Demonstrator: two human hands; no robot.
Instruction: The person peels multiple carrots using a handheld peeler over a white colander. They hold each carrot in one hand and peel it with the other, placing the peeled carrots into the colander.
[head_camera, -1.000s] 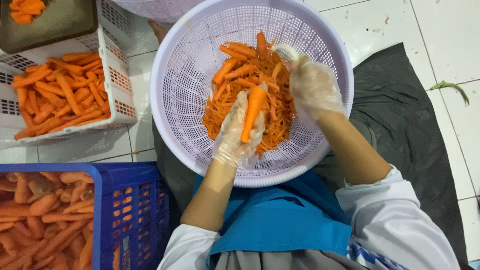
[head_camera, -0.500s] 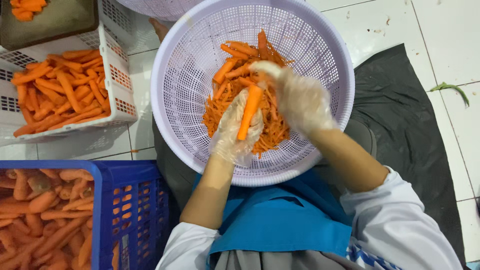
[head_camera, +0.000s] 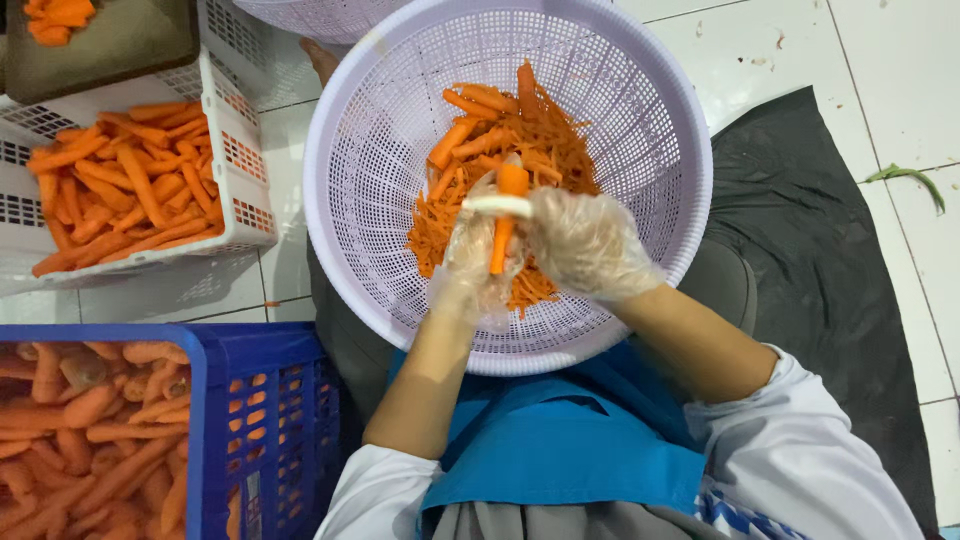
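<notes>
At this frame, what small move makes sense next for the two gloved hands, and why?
Probably draw the white peeler in the right hand down along the carrot toward the left hand. The peeler lies across the carrot's upper end, the left hand grips its lower part, and both are over the lavender basket, where the peelings pile up.

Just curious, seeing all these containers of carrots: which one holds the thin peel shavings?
The round lilac basket under the hands. Its heap is thin orange shavings, while the white crate and blue crate hold only whole carrots.
</notes>
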